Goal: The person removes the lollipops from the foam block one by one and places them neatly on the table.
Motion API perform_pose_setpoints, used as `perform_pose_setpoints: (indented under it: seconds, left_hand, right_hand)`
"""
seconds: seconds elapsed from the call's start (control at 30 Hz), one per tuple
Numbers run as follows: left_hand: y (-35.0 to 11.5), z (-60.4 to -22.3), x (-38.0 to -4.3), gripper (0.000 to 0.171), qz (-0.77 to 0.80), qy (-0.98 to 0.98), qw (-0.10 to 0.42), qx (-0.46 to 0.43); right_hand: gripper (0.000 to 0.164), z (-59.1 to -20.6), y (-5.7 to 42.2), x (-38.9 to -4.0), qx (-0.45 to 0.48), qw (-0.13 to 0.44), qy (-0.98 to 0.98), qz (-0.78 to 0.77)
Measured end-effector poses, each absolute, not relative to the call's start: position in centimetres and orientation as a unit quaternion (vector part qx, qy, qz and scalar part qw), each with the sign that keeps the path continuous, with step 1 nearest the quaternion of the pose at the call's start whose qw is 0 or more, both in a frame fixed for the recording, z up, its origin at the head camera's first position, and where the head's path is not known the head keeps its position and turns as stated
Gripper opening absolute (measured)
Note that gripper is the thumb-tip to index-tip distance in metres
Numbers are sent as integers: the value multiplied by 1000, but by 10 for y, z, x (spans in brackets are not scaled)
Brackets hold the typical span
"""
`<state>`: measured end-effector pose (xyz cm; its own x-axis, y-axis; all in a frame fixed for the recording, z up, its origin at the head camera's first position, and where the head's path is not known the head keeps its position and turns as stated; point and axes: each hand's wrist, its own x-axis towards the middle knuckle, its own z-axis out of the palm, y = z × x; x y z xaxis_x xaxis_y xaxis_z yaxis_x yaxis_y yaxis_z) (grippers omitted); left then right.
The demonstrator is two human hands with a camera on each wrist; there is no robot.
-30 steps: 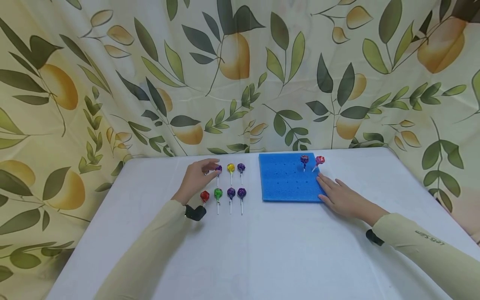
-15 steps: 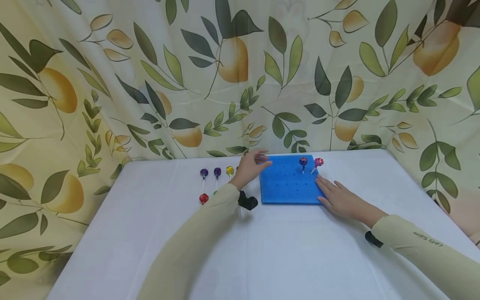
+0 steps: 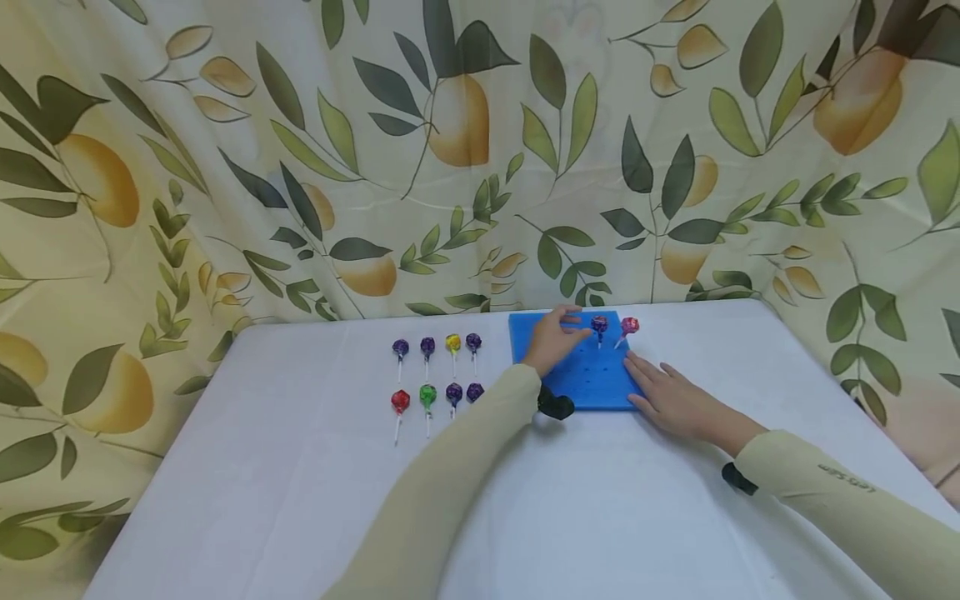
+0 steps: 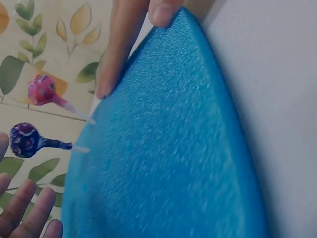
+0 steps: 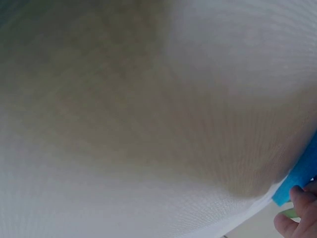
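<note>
A blue foam board (image 3: 592, 383) with rows of small holes lies on the table. Near its far right corner stand a purple-wrapped lollipop (image 3: 599, 324) and a pink one (image 3: 630, 326), stuck in by their sticks; the pink one leans. Over the board, my left hand (image 3: 553, 340) reaches toward the purple lollipop with fingers spread. The left wrist view shows that hand's fingers (image 4: 29, 213) beside the purple lollipop (image 4: 24, 140), with no grip visible. My right hand (image 3: 678, 402) rests flat against the board's right edge, fingers extended.
Left of the board, loose lollipops lie in two rows: several purple ones (image 3: 427, 345), a yellow one (image 3: 453, 342), a red one (image 3: 401, 401) and a green one (image 3: 427, 395). My left sleeve (image 3: 457, 467) covers some sticks. Behind hangs a patterned curtain (image 3: 480, 208).
My left hand has moved right, from a purple lollipop in the back row to over the board near the standing purple lollipop. My right hand has stayed at the board's edge.
</note>
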<state>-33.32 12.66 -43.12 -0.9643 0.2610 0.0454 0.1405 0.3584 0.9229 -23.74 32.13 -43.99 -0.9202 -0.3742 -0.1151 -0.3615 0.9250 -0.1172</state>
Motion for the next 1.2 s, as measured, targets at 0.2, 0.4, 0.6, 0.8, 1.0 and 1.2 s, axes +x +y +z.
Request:
perform_pose_setpoints:
  seconds: [0.2,0.4,0.6,0.8,1.0,1.2]
  left_hand:
    - [141,-441,-334,43,553,825,66,91]
    - [153,-445,-333,37,551,829,52,85]
    - [158,-440,-329,31,553,827,45,85]
    - [159,-437,-329,29,561,822,43,89]
    - [158,-432,-331,30,584,806,31,91]
    - [153,-423,-335,30,607,786,15,117]
  right_hand:
    - [69,-445,321,-239,-192,65,978,-43]
    - [67,-445,320,-239,-200,58,977,-40]
    - [68,-444,319,-239,-205,53,976,-44]
    - [67,-443,321,-239,-207,55,976,-39]
    - [66,-442,322,-238,-207,49,976,-34]
    - [67,-441,323,-237,-199,55,978,-34]
